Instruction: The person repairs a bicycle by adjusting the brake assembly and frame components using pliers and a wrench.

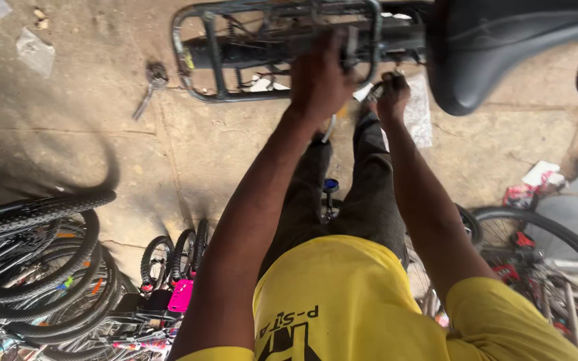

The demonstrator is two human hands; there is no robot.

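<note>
A: Biggest first. What filled the frame?
B: The person, seen from above: yellow shirt [349, 301] near, dark trousers [369, 194] below it, both arms stretched far toward a bike. Concrete floor [68, 127] under everything.
A: The bike?
B: Only its far end showed. Black saddle [496, 47] at top right, and left of it a grey metal rack [215, 60] over the rear tyre [255, 50].
A: Left hand?
B: Left hand [319, 80] was on the rack's right end, fingers curled over a bar. Closed on the rack, as far as the blur allowed.
A: Right hand?
B: Right hand [391, 97] sat just below the saddle's left edge, beside the rack. Fingers bunched, looked closed on something small. Couldn't tell what, too blurred.
A: The two hands?
B: Near each other, not touching.
A: Rest, quick.
B: Stacked bikes and tyres [41, 267] near left, a pink part [182, 294] among them. Another wheel [536, 247] near right. White paper [419, 113] on the floor right of the right hand. A spanner [150, 87] on the floor left of the rack, well apart from both hands. A small blue-topped piece [330, 186] between the legs.
</note>
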